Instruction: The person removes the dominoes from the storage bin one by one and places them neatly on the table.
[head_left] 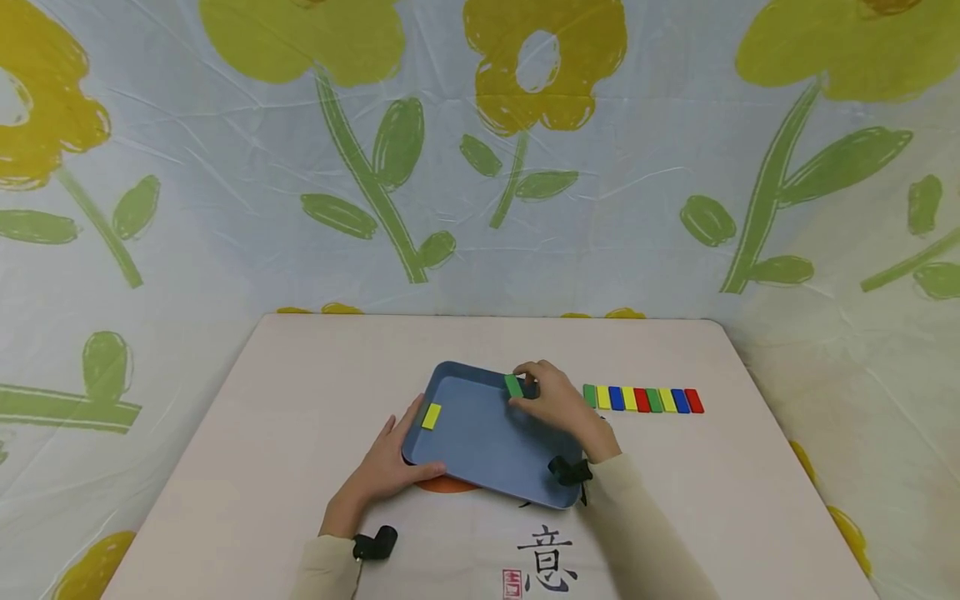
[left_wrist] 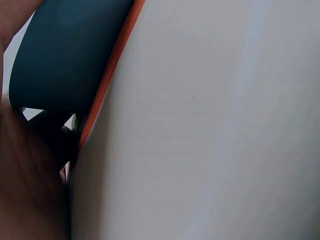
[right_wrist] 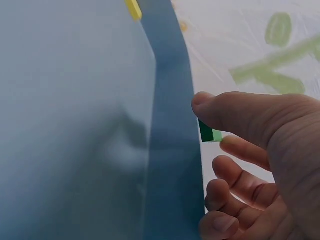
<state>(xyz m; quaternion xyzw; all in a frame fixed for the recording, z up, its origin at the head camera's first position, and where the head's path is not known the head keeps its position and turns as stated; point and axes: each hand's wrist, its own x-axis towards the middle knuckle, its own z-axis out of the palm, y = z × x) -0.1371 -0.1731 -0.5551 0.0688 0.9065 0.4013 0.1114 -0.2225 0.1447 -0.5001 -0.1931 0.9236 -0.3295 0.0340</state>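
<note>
A blue tray [head_left: 480,442] sits at a slant in the middle of the table. My left hand [head_left: 390,462] holds its near left corner, fingers along the left side and thumb at the front rim; the left wrist view shows the tray's dark outer wall [left_wrist: 70,55] against that hand. Over the tray's far right part, my right hand [head_left: 558,404] pinches a green block [head_left: 513,386] between thumb and fingers. The same green block [right_wrist: 209,132] shows partly behind the thumb in the right wrist view. A yellow block [head_left: 431,416] lies inside the tray near its left wall.
Right of the tray runs a row of green, yellow, blue and red blocks [head_left: 643,400]. A white mat with black characters [head_left: 547,562] and an orange patch [head_left: 447,485] extends from under the tray. A flowered cloth [head_left: 600,250] hangs behind the table [head_left: 337,358].
</note>
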